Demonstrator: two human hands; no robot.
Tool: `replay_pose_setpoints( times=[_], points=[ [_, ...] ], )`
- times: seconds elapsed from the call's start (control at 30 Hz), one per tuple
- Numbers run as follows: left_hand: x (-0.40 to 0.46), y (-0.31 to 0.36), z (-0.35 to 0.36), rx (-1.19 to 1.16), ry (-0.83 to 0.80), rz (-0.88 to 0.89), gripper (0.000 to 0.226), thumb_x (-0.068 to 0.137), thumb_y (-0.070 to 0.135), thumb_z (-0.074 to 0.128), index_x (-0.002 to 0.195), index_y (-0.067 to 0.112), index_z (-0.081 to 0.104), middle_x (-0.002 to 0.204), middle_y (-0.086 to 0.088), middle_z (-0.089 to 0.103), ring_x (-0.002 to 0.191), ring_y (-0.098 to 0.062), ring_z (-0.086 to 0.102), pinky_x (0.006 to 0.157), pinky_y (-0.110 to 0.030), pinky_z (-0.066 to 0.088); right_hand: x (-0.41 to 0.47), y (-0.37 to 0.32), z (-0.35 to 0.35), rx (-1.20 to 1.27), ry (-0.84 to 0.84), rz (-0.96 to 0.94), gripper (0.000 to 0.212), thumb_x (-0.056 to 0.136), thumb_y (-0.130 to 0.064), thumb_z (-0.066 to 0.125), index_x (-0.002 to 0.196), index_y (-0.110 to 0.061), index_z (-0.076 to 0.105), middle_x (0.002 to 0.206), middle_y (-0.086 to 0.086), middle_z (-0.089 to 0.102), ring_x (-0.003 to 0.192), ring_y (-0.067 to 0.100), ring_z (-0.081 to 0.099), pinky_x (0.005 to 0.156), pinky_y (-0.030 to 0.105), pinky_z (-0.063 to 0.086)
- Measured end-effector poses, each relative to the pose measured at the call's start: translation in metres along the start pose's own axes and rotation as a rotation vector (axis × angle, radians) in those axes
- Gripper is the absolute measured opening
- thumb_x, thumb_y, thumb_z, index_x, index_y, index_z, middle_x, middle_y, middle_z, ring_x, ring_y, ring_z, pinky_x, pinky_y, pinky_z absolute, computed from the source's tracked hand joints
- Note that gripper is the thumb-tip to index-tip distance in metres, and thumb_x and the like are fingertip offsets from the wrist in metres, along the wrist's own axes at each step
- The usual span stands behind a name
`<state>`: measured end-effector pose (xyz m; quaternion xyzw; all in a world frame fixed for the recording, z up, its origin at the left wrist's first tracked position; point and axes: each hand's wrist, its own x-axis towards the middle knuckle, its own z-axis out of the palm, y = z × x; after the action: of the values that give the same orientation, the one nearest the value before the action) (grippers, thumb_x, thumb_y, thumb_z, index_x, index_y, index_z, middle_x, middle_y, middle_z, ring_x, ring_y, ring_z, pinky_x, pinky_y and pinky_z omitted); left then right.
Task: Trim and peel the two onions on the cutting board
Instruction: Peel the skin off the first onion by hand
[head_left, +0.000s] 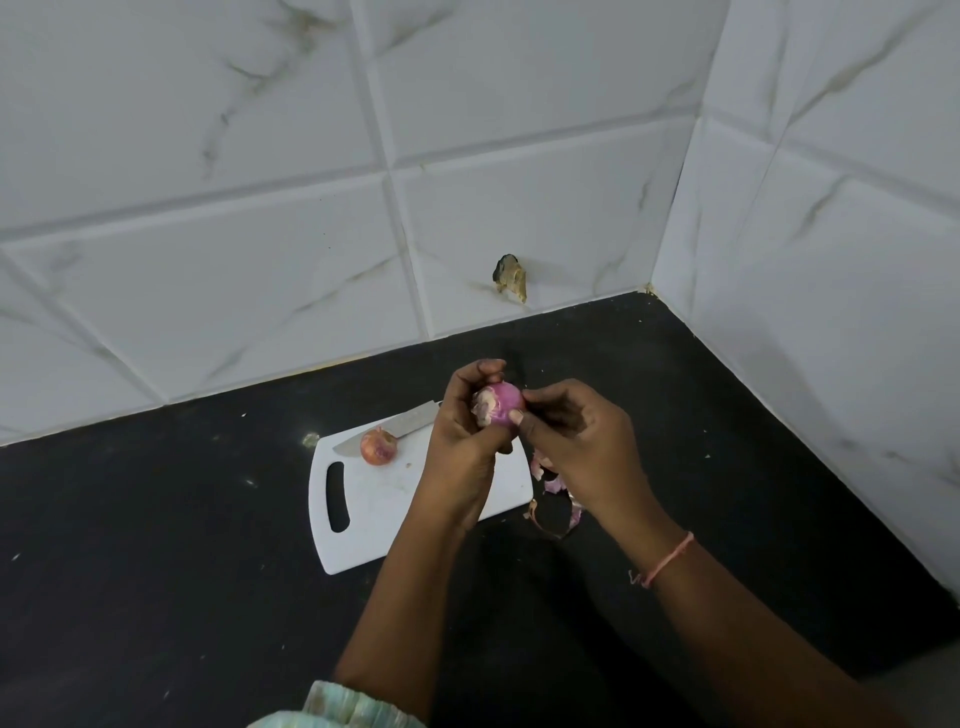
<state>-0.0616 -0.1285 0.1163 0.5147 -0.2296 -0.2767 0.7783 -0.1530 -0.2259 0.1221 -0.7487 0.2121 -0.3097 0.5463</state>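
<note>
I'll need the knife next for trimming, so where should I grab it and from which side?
Probably by the handle, though it is hidden behind the left hand. The knife lies flat along the far edge of the white cutting board, tip pointing left beside the unpeeled onion. Only the blade shows, so come from the right, once a hand lets go of the peeled onion.

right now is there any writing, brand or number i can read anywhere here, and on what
None can be read.
knife: faint marks on the blade, too blurred to tell if they are text.
cutting board: plain white, no print.
onion on the board and onion in the hands: no sticker.
wall tiles: only veining, no lettering.
</note>
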Motion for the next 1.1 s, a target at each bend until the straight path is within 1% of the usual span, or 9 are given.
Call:
replay_pose_setpoints(
  times=[0.1, 0.3, 0.47, 0.53, 0.6, 0.67, 0.73, 0.93, 1.1],
  points=[
    [-0.001, -0.001, 0.001, -0.006, 0.017, 0.021, 0.067, 0.056, -0.018, 0.045, 0.111, 0.018, 0.059, 0.107, 0.005, 0.061, 0.099, -0.019, 0.054, 0.075, -0.029, 0.048, 0.000, 0.002, 0.001, 0.057, 0.006, 0.003, 0.016, 0.081, -0.013, 0.077, 0.097, -0.014, 0.073, 0.090, -0.008, 0.074, 0.087, 0.004, 0.070, 0.080, 0.021, 0.057],
    [-0.003, -0.001, 0.004, -0.008, 0.042, 0.047, 0.064, 0.056, -0.016, 0.046, 0.109, 0.018, 0.058, 0.102, 0.010, 0.063, 0.096, -0.012, 0.057, 0.068, -0.022, 0.049, 0.000, 0.004, 0.002, 0.030, 0.074, -0.040, 0.009, 0.083, -0.012, 0.074, 0.092, -0.014, 0.076, 0.084, -0.005, 0.075, 0.081, 0.010, 0.071, 0.079, 0.031, 0.059],
    [-0.004, -0.001, 0.003, -0.061, 0.048, 0.032, 0.065, 0.054, -0.016, 0.046, 0.107, 0.021, 0.059, 0.103, 0.009, 0.064, 0.100, -0.012, 0.058, 0.073, -0.024, 0.051, 0.002, 0.003, 0.003, 0.046, 0.117, 0.004, 0.009, 0.083, -0.007, 0.073, 0.091, -0.011, 0.074, 0.085, -0.001, 0.074, 0.079, 0.010, 0.071, 0.074, 0.026, 0.058],
    [-0.004, 0.000, 0.004, -0.094, 0.046, 0.034, 0.066, 0.053, -0.017, 0.045, 0.107, 0.019, 0.059, 0.105, 0.006, 0.063, 0.099, -0.012, 0.059, 0.072, -0.024, 0.050, 0.001, 0.000, 0.004, 0.151, 0.153, 0.047, 0.011, 0.084, -0.004, 0.072, 0.092, -0.010, 0.071, 0.086, 0.001, 0.073, 0.079, 0.009, 0.071, 0.070, 0.022, 0.057],
    [-0.004, 0.002, 0.004, -0.097, 0.050, 0.046, 0.065, 0.054, -0.017, 0.046, 0.107, 0.018, 0.058, 0.105, 0.006, 0.062, 0.097, -0.011, 0.058, 0.068, -0.022, 0.048, 0.000, -0.003, 0.004, 0.244, 0.147, 0.090, 0.009, 0.085, -0.007, 0.071, 0.095, -0.008, 0.070, 0.089, 0.003, 0.073, 0.081, 0.011, 0.072, 0.072, 0.025, 0.059],
    [-0.004, 0.002, 0.003, -0.067, 0.059, 0.065, 0.063, 0.056, -0.016, 0.047, 0.107, 0.020, 0.058, 0.104, 0.008, 0.063, 0.094, -0.009, 0.058, 0.064, -0.023, 0.046, -0.002, -0.005, 0.004, 0.180, 0.084, 0.080, 0.011, 0.084, -0.016, 0.074, 0.094, -0.015, 0.071, 0.089, -0.002, 0.074, 0.084, 0.009, 0.071, 0.076, 0.024, 0.059],
    [-0.003, 0.001, 0.002, -0.047, 0.062, 0.088, 0.063, 0.057, -0.017, 0.046, 0.106, 0.020, 0.059, 0.101, 0.008, 0.063, 0.090, -0.009, 0.058, 0.062, -0.024, 0.044, -0.003, -0.007, 0.005, 0.101, 0.051, 0.040, 0.016, 0.079, -0.016, 0.079, 0.092, -0.018, 0.071, 0.088, -0.007, 0.074, 0.084, 0.005, 0.071, 0.077, 0.021, 0.057],
    [-0.005, 0.001, 0.007, -0.013, 0.059, 0.109, 0.058, 0.059, -0.017, 0.047, 0.103, 0.020, 0.058, 0.096, 0.009, 0.062, 0.086, -0.010, 0.058, 0.065, -0.022, 0.047, -0.003, -0.008, 0.003, 0.012, 0.062, -0.063, 0.014, 0.078, -0.011, 0.079, 0.092, -0.013, 0.075, 0.083, -0.013, 0.072, 0.080, 0.001, 0.070, 0.074, 0.012, 0.053],
    [-0.004, 0.000, 0.006, 0.022, 0.070, 0.116, 0.057, 0.060, -0.014, 0.048, 0.100, 0.024, 0.060, 0.094, 0.012, 0.062, 0.087, -0.010, 0.056, 0.063, -0.020, 0.045, -0.001, -0.009, 0.002, 0.016, 0.065, -0.065, 0.012, 0.079, -0.009, 0.078, 0.090, -0.011, 0.077, 0.079, -0.012, 0.071, 0.077, 0.002, 0.070, 0.073, 0.013, 0.054]
  ],
)
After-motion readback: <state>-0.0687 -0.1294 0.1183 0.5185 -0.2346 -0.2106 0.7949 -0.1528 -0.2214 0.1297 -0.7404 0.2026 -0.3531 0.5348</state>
